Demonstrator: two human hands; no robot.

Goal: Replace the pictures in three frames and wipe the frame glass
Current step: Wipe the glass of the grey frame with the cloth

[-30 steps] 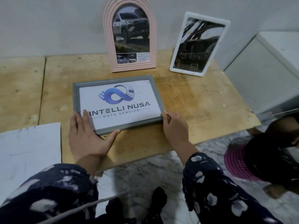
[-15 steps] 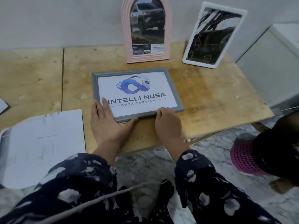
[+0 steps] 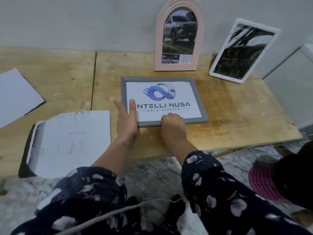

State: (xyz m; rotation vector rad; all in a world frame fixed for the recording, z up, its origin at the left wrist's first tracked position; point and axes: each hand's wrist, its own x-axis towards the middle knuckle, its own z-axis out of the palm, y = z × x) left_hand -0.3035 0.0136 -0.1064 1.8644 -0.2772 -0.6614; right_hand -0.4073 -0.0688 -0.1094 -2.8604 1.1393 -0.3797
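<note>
A grey picture frame [image 3: 198, 97] with a blue logo print lies flat on the wooden table [image 3: 237, 116]. My left hand [image 3: 126, 121] grips its left edge near the near corner, thumb resting on the glass. My right hand [image 3: 174, 127] is curled over the frame's near edge, fingers on the glass. Behind it a pink arched frame [image 3: 179, 38] with a car photo stands against the wall. A white rectangular frame [image 3: 240, 50] with a dark picture leans at the back right.
A printed sheet [image 3: 71, 143] lies face down left of the grey frame, over a dark sheet. Another white sheet [image 3: 15, 95] lies at the far left. A grey cabinet [image 3: 294, 85] stands right of the table. A pink mesh object [image 3: 264, 182] sits on the marble floor.
My right hand has slid left along the near edge and curled over it. My left hand has turned onto its side and clasped the frame's left edge. The view has shifted left.
</note>
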